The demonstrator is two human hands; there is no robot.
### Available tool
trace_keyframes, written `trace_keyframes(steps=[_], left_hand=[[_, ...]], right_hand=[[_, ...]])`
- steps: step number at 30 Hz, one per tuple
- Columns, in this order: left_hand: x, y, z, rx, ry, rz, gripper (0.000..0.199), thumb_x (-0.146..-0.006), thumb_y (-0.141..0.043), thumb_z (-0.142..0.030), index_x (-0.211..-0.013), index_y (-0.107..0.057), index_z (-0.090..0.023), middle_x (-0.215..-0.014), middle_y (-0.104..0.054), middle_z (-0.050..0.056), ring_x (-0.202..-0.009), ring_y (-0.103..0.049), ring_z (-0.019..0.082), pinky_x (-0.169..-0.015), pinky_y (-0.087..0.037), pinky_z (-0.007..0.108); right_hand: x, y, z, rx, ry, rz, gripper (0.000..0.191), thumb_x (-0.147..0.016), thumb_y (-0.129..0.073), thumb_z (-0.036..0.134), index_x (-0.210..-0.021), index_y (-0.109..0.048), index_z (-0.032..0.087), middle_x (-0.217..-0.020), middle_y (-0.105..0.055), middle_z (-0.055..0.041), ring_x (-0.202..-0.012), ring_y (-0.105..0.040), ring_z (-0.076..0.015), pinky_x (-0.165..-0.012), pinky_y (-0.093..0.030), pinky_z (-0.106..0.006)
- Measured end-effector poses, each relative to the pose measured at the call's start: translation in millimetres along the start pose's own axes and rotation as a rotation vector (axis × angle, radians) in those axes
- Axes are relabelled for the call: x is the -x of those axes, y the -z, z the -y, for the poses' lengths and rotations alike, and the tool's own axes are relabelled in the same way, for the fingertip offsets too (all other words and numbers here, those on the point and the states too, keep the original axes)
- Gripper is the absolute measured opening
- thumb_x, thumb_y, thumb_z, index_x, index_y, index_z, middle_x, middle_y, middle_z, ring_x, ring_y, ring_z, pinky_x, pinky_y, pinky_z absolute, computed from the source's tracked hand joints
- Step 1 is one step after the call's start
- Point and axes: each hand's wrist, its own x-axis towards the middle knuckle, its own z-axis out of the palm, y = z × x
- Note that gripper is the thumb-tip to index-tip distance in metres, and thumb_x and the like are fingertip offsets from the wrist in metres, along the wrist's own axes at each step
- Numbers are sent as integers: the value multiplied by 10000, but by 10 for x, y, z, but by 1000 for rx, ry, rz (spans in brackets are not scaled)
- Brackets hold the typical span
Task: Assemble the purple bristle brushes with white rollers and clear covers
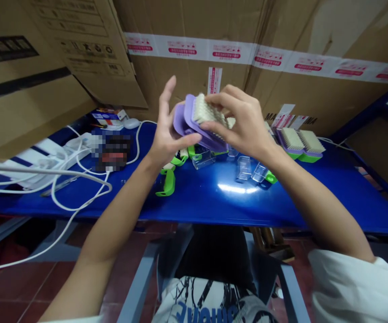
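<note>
Brush (206, 113) sits between left hand (164, 131) and right hand (244, 120).

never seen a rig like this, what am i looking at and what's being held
There's no machine: these are a person's bare hands. The only picture comes from a camera on that person's head, looking forward and down. The left hand holds a purple piece; the right hand grips the pale bristles on it. On the blue table lie green parts and clear parts, with more bristle blocks at right and white cables at left. Cardboard stands behind.
</note>
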Motion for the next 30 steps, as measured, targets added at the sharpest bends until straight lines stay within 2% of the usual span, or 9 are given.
trace_keyframes(steps=[3,5,7,11,16,19,23,27,30], left_hand=[[-79,127,-255,59,373,-19,990,-951,-536,-1068,-1724,-483,-452,-1645,-699,107,-1538,-699,384,-1106,-694,523],[-114,210,-286,54,446,-144,919,-1020,-353,-1049,-1579,-627,-373,-1610,-733,123,-1500,-727,370,-1058,-702,488],[-113,269,-188,15,440,-243,856,-1040,-358,-1015,-1398,-715,-325,-1475,-795,129,-1384,-786,354,-937,-706,436],[-30,300,105,-19,454,-307,523,-990,-704,-801,-1139,-756,-302,-1191,-839,96,-1057,-827,280,-703,-630,356],[25,285,197,-135,481,-285,310,-994,-808,-606,-1015,-757,-301,-985,-801,40,-809,-740,199,-620,-535,350],[16,267,214,-174,479,-233,330,-1031,-825,-575,-1017,-749,-254,-870,-753,10,-724,-666,154,-592,-470,335],[20,217,259,-171,510,-189,378,-1075,-837,-563,-1070,-715,-206,-809,-699,-43,-709,-605,105,-625,-414,318],[32,194,291,-191,496,-196,407,-1089,-838,-609,-1074,-697,-227,-779,-665,-69,-678,-558,86,-604,-373,336],[26,205,291,-189,449,-227,413,-1120,-800,-625,-1063,-692,-231,-768,-650,-72,-653,-547,70,-584,-385,328]], right_hand=[[313,134,2,-15,11,131,403,-1083,-783,546,-1366,-806,259,-1253,-805,-124,-1153,-767,-342,-989,-648,-497],[548,134,45,-7,77,271,424,-1079,-810,537,-1359,-815,219,-1202,-820,-132,-1091,-776,-335,-885,-627,-474],[729,51,130,87,129,444,394,-1091,-817,494,-1330,-827,182,-1194,-831,-145,-1099,-782,-342,-734,-566,-424],[823,-169,301,311,134,659,284,-1043,-890,437,-1166,-853,184,-1184,-844,-150,-1151,-778,-374,-601,-443,-390],[554,-153,85,257,-20,590,422,-1079,-818,560,-1304,-832,204,-1227,-847,-148,-1146,-789,-394,-720,-549,-424],[293,-186,-316,270,-164,484,314,-1146,-694,378,-1389,-820,223,-1289,-856,-136,-1108,-810,-344,-874,-614,-467],[91,-459,-727,336,-172,605,534,-938,-861,152,-1455,-825,282,-1372,-850,-112,-1241,-797,-373,-1021,-642,-513],[96,-593,-795,332,-209,590,496,-960,-787,101,-1421,-862,270,-1432,-851,-124,-1326,-785,-420,-1099,-621,-581],[124,-449,-801,235,-205,498,436,-994,-780,183,-1414,-871,258,-1432,-856,-114,-1344,-773,-425,-1132,-607,-587]])
